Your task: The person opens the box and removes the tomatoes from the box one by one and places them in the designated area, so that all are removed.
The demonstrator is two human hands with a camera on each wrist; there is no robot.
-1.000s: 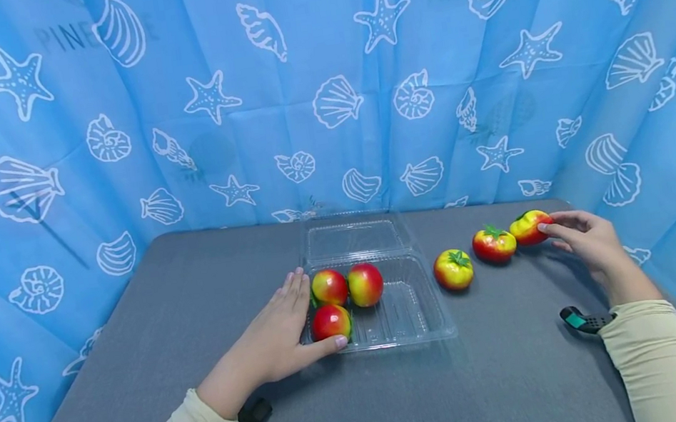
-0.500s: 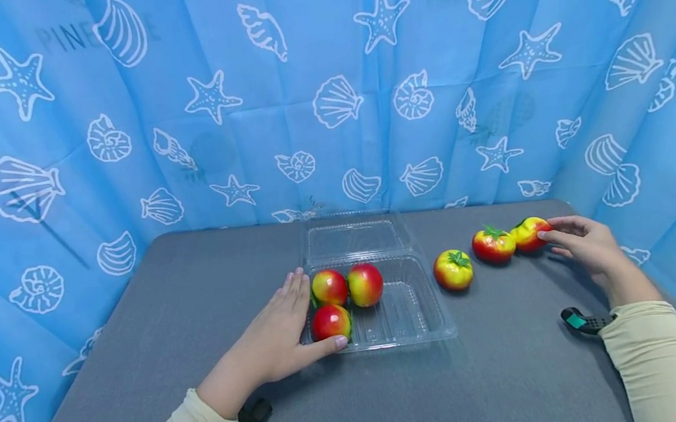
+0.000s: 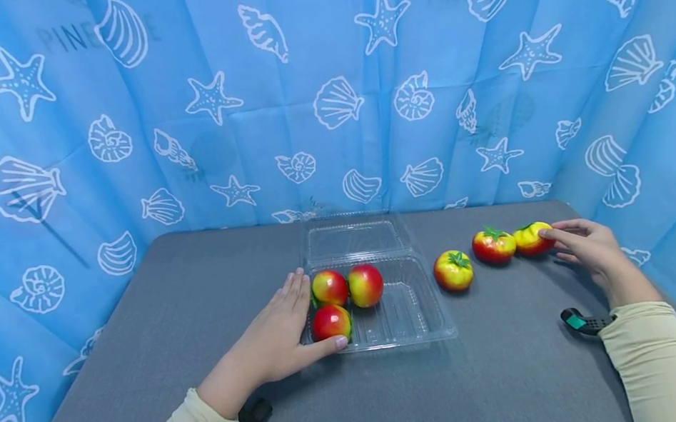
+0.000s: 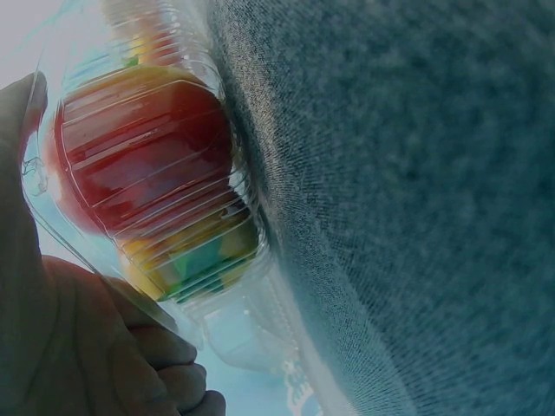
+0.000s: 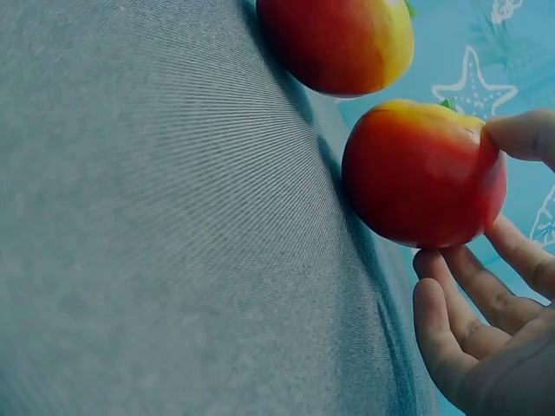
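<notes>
At centre, the clear container [image 3: 400, 310] is touched by the left hand [image 3: 274, 335], straight-fingered. By the right hand [image 3: 592, 247], at right, the rightmost tomato [image 3: 532, 241] is pinched; grasping seems in hand, and fuller finger wrap seems called for.

Polished skins, clear plastic, woven cloth

A smooth, high gloss is carried by the loose fruits [image 3: 453, 271], and highlights are caught likewise on the boxed fruits [image 3: 366, 285]. On the pinched fruit [image 5: 421, 178] an even, polished skin is seen close up. The box [image 3: 399, 303] is formed of thin, clear, shiny plastic, with ribs moulded into it; its lid [image 3: 351, 240] is equally transparent. The table [image 3: 404, 403] is covered in matt cloth, in which a fine, slightly rough weave is shown. The sleeves [image 3: 664, 360] are made of soft, matt fabric. Thin, creased sheeting is seen in the curtain [image 3: 282, 46]; whether cloth or plastic cannot be told.
</notes>
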